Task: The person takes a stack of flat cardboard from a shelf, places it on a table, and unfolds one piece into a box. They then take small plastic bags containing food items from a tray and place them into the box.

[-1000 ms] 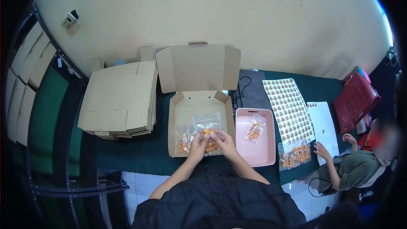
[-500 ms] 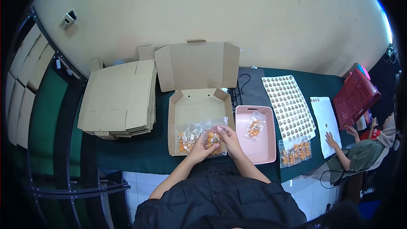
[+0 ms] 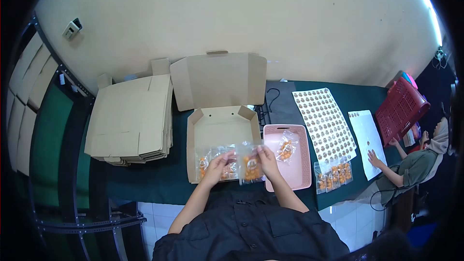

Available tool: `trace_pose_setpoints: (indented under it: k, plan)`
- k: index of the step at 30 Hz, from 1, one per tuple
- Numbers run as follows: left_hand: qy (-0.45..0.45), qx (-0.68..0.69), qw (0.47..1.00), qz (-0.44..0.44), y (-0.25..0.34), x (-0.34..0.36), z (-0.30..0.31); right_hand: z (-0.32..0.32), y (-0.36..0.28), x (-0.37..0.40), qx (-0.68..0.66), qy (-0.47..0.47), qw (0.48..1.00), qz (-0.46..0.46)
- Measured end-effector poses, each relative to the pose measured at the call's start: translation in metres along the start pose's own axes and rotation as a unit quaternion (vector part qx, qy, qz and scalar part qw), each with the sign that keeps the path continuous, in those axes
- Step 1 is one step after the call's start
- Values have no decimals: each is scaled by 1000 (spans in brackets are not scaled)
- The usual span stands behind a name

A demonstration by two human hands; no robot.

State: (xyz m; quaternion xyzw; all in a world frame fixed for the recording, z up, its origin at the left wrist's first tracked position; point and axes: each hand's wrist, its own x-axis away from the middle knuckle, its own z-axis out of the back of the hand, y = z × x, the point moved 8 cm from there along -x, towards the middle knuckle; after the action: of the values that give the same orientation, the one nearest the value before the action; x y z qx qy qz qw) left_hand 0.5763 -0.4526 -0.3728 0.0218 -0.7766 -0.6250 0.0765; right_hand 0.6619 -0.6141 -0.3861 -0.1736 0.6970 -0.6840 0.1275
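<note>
R hand (image 3: 267,158) pinches crinkly clear bag (image 3: 251,168) (orange balls); L hand (image 3: 215,164) alongside.

The clear pouch (image 3: 251,166) (round label on its face) holds orange snack pieces. It stands nearly upright at the front right corner of the open cardboard box (image 3: 220,123), just beside similar pouches (image 3: 212,164) lying inside.

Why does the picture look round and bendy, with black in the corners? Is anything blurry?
Head view: a fisheye lens bends it, so the green table curves and black rings the round image. Head view: light is soft and even, without glare. Head view: the snack bag in the right hand looks small and soft, its label unreadable.
</note>
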Motion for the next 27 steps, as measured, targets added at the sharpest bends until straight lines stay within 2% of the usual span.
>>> trace_pose_setpoints:
  k: [1,2,3,5,6,7,9,12,13,15,17,19,23,25,27]
  plan:
    - [10,39,999,9,-1,-1,4,21,8,-7,44,85,995,19]
    - [20,8,1000,2,-10,-4,20,36,26,-17,33,142,989,24]
    - [19,0,1000,-1,-15,-4,29,34,18,-17,27,143,989,27]
    - [115,-74,990,37,-29,0,65,21,-24,-20,191,134,970,69]
    - [137,-101,984,45,-52,-2,84,15,-16,-26,207,119,969,55]
    - [128,-102,986,38,-54,-1,85,13,-9,-32,208,128,968,62]
    - [152,-275,948,45,-56,4,91,3,25,-47,303,73,950,-17]
    - [151,-335,928,56,-99,8,105,-4,60,-46,387,75,919,-30]
    - [154,-332,929,55,-98,6,104,-3,70,-46,389,72,918,-28]
    - [153,-352,917,112,-108,16,107,-20,96,-39,436,-41,896,-74]
    - [142,-338,922,124,-114,22,110,-29,99,-31,416,-66,903,-90]
    - [107,-343,921,150,-117,19,104,-34,105,-23,442,-109,884,-104]
    - [118,-358,911,168,-133,17,104,-26,93,-14,469,-73,873,-116]
    - [115,-357,916,142,-125,11,103,-24,98,-15,473,-72,871,-112]
    - [137,-390,897,156,-113,14,97,-33,82,-21,484,-40,874,18]
